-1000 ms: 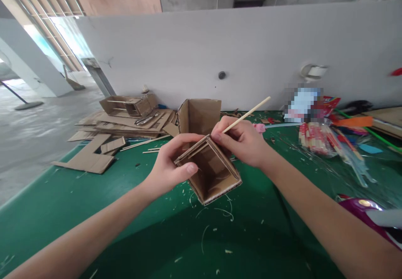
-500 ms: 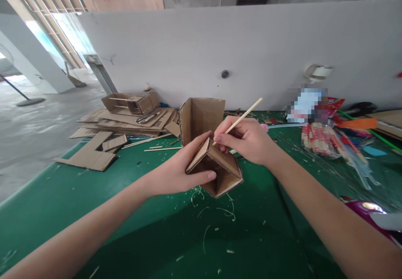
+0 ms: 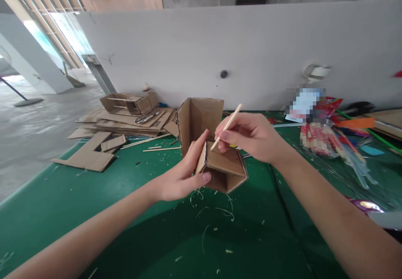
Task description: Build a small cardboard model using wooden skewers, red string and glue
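Behind left hand, box partly hidden.

Both forearms reach inward, 2 hands close, fingers bent.

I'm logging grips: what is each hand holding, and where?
The left hand grips the small cardboard box by its left side; the right hand pinches the wooden stick near its lower end.

The bare left hand grips 1 small, open brown cardboard box, tilted above the green table. The bare right hand pinches 1 thin, pale wooden stick, its lower end at the box's upper panel.
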`<state>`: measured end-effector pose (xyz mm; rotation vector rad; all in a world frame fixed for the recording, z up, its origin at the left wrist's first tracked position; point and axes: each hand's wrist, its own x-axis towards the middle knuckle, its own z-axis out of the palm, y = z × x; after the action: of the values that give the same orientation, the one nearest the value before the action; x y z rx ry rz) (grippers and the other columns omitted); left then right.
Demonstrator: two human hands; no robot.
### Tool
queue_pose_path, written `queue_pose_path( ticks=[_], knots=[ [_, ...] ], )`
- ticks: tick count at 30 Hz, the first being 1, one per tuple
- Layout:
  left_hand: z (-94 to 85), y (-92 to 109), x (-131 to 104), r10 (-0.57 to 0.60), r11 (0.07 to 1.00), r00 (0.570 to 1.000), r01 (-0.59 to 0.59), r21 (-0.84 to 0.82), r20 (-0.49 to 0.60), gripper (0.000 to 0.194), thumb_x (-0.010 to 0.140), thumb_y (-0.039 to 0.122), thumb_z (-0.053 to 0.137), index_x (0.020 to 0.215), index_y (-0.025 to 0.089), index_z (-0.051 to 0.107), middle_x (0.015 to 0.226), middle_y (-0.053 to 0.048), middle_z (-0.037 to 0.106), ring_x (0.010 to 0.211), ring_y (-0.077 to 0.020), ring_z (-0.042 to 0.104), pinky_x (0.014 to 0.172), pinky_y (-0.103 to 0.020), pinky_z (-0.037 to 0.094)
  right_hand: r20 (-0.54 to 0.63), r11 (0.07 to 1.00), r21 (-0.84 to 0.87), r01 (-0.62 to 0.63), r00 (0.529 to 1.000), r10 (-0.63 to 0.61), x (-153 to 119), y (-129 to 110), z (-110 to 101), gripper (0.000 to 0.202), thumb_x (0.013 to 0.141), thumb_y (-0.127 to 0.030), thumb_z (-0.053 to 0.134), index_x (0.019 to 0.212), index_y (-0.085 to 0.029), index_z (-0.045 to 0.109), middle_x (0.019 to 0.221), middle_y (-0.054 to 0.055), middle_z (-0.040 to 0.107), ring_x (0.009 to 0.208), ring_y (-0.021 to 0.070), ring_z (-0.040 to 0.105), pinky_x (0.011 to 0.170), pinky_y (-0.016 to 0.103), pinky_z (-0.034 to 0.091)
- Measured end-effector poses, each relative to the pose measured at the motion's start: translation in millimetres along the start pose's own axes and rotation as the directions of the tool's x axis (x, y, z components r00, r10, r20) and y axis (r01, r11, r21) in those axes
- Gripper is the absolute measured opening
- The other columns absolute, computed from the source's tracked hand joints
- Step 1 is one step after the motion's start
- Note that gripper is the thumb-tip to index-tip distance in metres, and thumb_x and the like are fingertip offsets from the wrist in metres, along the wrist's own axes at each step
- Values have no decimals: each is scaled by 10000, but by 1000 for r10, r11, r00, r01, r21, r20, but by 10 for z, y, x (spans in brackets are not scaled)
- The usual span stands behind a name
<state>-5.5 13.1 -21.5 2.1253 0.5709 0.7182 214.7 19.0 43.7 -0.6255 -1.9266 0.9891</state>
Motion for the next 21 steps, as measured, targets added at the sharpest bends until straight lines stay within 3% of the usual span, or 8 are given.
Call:
queue_pose_path(
  ticks=[6, 12, 17, 21],
  knots=[
    [127, -101, 40, 78, 995, 994, -82, -48, -77, 953, 815, 316, 676, 1511, 307, 24, 1566, -127, 164, 1392, -383, 283, 1126, -550, 336, 101, 975, -220, -25, 994, 49, -7, 46, 41, 171, 868, -340, 604, 777, -196, 588, 840, 5, 638, 723, 107, 568, 622, 253, 440],
    [166, -89, 85, 69, 980, 983, -99, -173, -170, 768, 782, 239, 720, 1387, 267, 248, 1421, -139, 402, 1283, -303, 468, 1014, -417, 492, 182, 883, -457, 110, 983, -29, 16, 45, 48, 157, 867, -283, 592, 752, -183, 631, 959, 27, 591, 817, 118, 555, 705, 274, 431],
    [196, -88, 77, 91, 982, 973, -123, -146, -211, 726, 780, 256, 721, 1345, 266, 265, 1321, -129, 452, 1126, -241, 583, 917, -380, 557, 125, 896, -441, 49, 992, 7, 3, -33, -19, 191, 879, -386, 584, 872, -214, 665, 977, 35, 625, 879, 151, 574, 762, 302, 440],
    [227, -86, 53, 47, 996, 975, -62, -60, -216, 667, 772, 311, 726, 1275, 239, 294, 1192, -118, 503, 980, -215, 631, 772, -347, 600, 7, 975, -220, 9, 1000, -8, -16, -50, -119, 399, 921, -549, 443, 1056, -233, 646, 1041, 51, 647, 979, 180, 591, 841, 331, 459]
  ],
)
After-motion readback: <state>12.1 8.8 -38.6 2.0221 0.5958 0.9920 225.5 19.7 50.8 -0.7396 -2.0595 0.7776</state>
